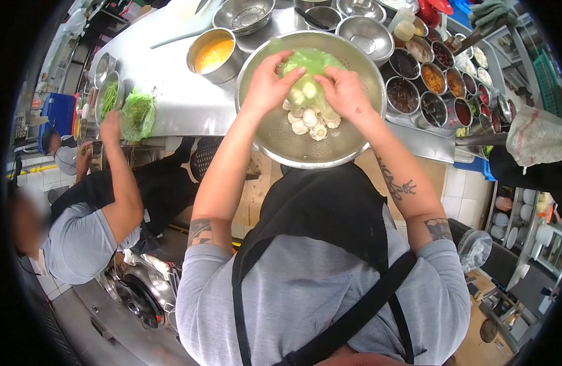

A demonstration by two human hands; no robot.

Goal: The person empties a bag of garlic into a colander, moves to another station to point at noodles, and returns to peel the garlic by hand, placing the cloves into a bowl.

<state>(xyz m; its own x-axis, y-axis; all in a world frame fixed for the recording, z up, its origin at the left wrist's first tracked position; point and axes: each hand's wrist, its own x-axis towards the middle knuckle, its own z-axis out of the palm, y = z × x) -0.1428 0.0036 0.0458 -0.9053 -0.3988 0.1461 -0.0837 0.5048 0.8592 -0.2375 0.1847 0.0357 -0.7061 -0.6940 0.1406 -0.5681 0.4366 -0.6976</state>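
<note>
A large perforated steel bowl (348, 137) stands in front of me at the table edge. Inside it is a thin green plastic bag (314, 61), with its lower end hanging open. White button mushrooms (309, 118) lie in a small heap under the bag, and more pale ones show through the plastic. My left hand (272, 85) grips the bag's left side, thumb pressed toward its middle. On the other side, my right hand (347, 93) pinches the bag, its fingers partly hidden behind the plastic.
Left of the bowl stands a steel pot (223, 70) of orange-yellow liquid. Steel bowls (366, 39) line the back. At right are several ingredient containers (404, 94). A co-worker (89, 235) at left reaches toward a bowl of green stalks (110, 97), beside a bag of greens (139, 114).
</note>
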